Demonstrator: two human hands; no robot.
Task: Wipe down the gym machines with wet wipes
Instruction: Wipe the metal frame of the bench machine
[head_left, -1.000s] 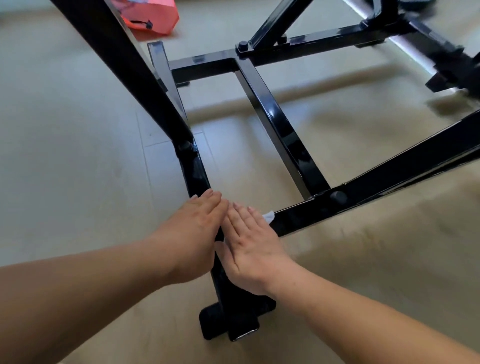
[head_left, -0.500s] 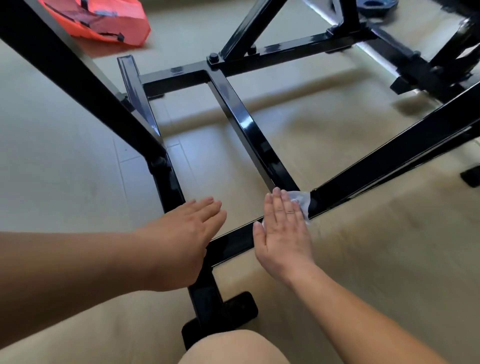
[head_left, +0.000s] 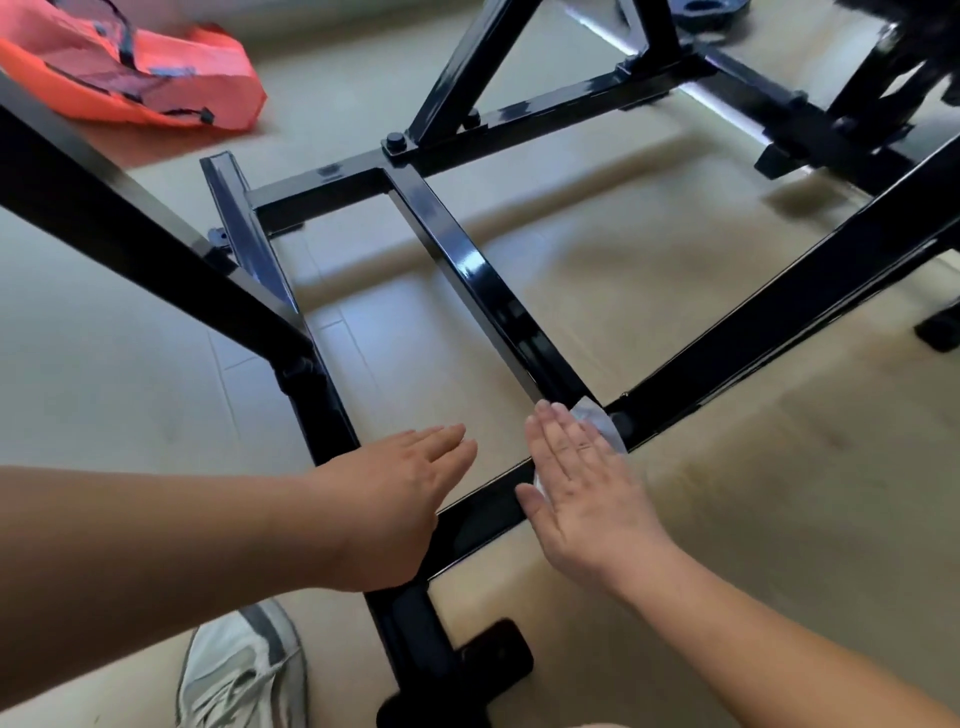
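A glossy black steel machine frame (head_left: 488, 291) lies low over the floor, with bolted cross bars. My right hand (head_left: 582, 488) presses flat on the near cross bar, fingers straight, with a white wet wipe (head_left: 597, 421) under it; the wipe's edge peeks out past my fingertips at the joint with the middle bar. My left hand (head_left: 395, 499) rests flat, fingers straight, on the same bar near the left corner, holding nothing.
An orange bag (head_left: 140, 78) lies on the floor at the back left. A diagonal black strut (head_left: 130, 228) crosses at the left. More black frame parts (head_left: 831, 119) stand at the back right. My grey-white shoe (head_left: 244, 675) is by the frame's foot (head_left: 467, 670).
My right hand has slid the wipe rightward along the near bar, away from my left hand, up to the joint with the middle bar. The left hand stays at the corner.
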